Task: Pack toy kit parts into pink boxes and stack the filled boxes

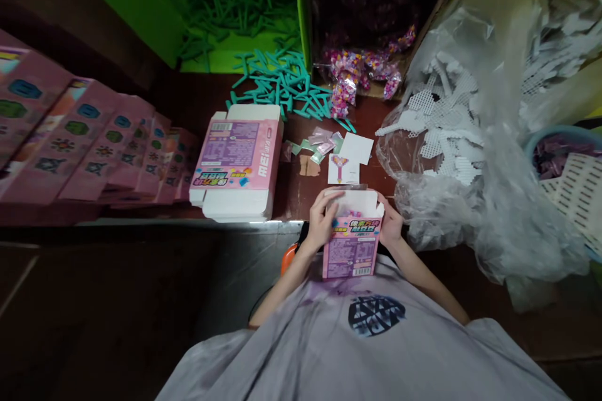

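Note:
A small pink box (352, 249) with an open white top is held upright against the shirt, at the table's near edge. My left hand (322, 219) grips its left side, fingers bent over the upper edge. On the right side, my right hand (389, 220) is closed round the upper corner. Something pink shows inside the opening, with a bit of clear plastic at its back edge. Just beyond the box lie a printed card (343, 170), a plain white card (358, 148) and several small green and pink packets (322, 143).
Flattened pink boxes (237, 160) lie left of the hands, with standing pink boxes (89, 141) farther left. Behind are green sticks (282, 84) and bead bags (345, 78). To the right are white pieces in clear plastic (446, 119) and a blue basket (533, 144).

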Motion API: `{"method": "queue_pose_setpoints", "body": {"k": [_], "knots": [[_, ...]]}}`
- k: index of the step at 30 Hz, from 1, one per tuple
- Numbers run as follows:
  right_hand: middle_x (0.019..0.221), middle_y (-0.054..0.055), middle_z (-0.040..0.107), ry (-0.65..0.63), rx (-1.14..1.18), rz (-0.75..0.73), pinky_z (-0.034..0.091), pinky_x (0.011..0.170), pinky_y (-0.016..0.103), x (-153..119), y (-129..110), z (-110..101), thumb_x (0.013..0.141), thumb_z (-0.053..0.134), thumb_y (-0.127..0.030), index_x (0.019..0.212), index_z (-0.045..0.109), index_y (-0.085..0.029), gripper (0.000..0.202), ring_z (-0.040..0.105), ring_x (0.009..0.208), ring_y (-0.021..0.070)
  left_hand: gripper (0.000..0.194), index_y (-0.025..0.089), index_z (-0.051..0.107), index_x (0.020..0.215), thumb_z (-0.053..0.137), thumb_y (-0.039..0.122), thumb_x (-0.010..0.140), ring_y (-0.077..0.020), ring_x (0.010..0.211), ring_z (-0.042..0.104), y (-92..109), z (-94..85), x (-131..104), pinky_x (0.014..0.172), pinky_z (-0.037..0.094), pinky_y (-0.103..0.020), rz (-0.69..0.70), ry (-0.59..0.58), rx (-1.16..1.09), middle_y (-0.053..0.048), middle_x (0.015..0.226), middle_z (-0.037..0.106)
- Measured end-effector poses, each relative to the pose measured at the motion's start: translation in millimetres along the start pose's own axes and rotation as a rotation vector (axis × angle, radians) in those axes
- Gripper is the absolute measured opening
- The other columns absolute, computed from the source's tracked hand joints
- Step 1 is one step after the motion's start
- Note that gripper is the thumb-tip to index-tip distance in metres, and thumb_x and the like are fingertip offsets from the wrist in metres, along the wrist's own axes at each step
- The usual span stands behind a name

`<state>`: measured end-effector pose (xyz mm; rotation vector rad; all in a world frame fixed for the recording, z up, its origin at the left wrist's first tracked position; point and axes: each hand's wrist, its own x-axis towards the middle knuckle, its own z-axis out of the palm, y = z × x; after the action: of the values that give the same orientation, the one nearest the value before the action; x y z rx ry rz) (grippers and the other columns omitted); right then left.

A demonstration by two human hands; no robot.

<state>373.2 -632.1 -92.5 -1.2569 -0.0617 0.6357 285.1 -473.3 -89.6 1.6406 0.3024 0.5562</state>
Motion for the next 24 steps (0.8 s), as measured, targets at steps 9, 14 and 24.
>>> {"method": "queue_pose_setpoints", "body": {"k": [9,14,24], "knots": [[0.086,0.001,0.072,0.105,0.051,0.109,0.053,0.071,0.031,5,10,9,0.066,0.075,-0.049,0.091,0.065,-0.022,0.038,0.066,0.076,0.02,0.011,0.021,0.073,0.088,0.063,0.025,0.086,-0.0182,0.093,0.067,5,-14.9,5,0.085,0.053,-0.031,0.168,0.11,0.28,-0.006,0.099,0.071],[0.08,-0.003,0.071,0.145,0.159,0.096,0.052,0.07,0.028,1,11,15,0.064,0.08,-0.046,0.086,0.066,-0.022,0.035,0.064,0.072,0.0169,0.02,0.021,0.076,0.089,0.057,0.026,0.091,-0.0187,0.1,0.062,11,-30.6,2,0.083,0.052,-0.032,0.247,-0.222,0.484,-0.009,0.125,0.058],[0.108,-0.001,0.072,-0.081,0.243,0.215,0.053,0.089,0.038,-1,1,14,0.071,0.07,-0.038,0.107,0.066,-0.025,0.038,0.065,0.106,0.0246,0.04,0.019,0.076,0.082,0.044,0.039,0.096,-0.0231,0.118,0.053,-9,-11.4,-7,0.105,0.038,-0.038,0.064,0.128,0.113,-0.008,0.123,0.058]]}}
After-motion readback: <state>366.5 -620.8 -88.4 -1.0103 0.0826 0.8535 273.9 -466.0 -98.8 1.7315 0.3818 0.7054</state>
